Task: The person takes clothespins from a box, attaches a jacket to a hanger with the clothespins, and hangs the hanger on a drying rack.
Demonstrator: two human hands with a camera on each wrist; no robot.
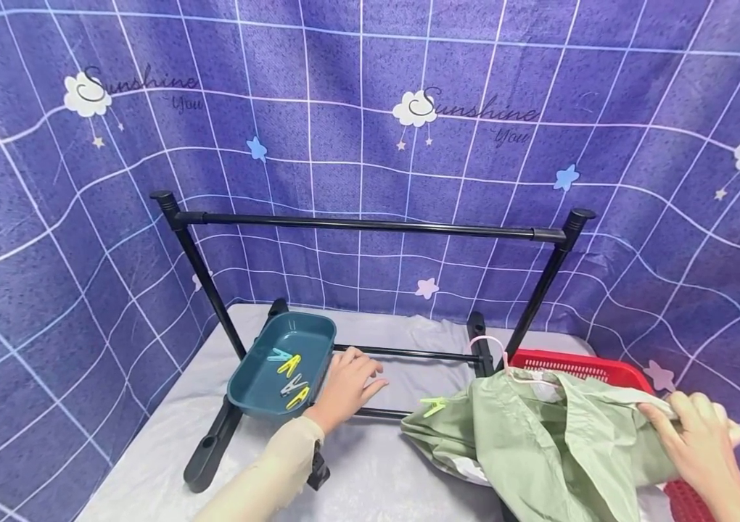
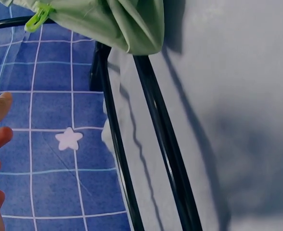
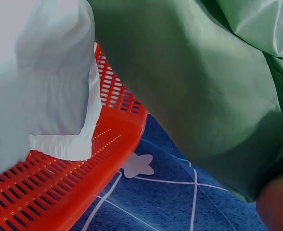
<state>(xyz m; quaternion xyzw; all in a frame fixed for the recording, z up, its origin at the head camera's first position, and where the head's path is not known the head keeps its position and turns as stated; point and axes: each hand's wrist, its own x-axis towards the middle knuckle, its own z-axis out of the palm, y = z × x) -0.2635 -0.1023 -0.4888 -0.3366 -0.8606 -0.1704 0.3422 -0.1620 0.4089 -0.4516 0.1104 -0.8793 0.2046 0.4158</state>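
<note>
A light green jacket (image 1: pixel 540 442) is draped on a pink hanger (image 1: pixel 490 341), whose hook sticks up at its top. A yellow-green clothespin (image 1: pixel 434 406) is clipped at its left end. My right hand (image 1: pixel 703 435) grips the jacket's right end, fingers curled over the cloth. In the right wrist view, the jacket (image 3: pixel 194 91) hides most of that hand. My left hand (image 1: pixel 347 384) holds nothing, fingers loosely bent, beside the right rim of a teal basin (image 1: pixel 239 391). Inside the basin lie several clothespins (image 1: pixel 288 365), blue, yellow and grey.
A black rack (image 1: pixel 357 225) stands across the middle, with one top bar and low bars near the white surface (image 1: pixel 376 464). Behind the jacket at right is a red perforated basket (image 1: pixel 611 370); white cloth (image 3: pixel 59 96) hangs over it in the right wrist view.
</note>
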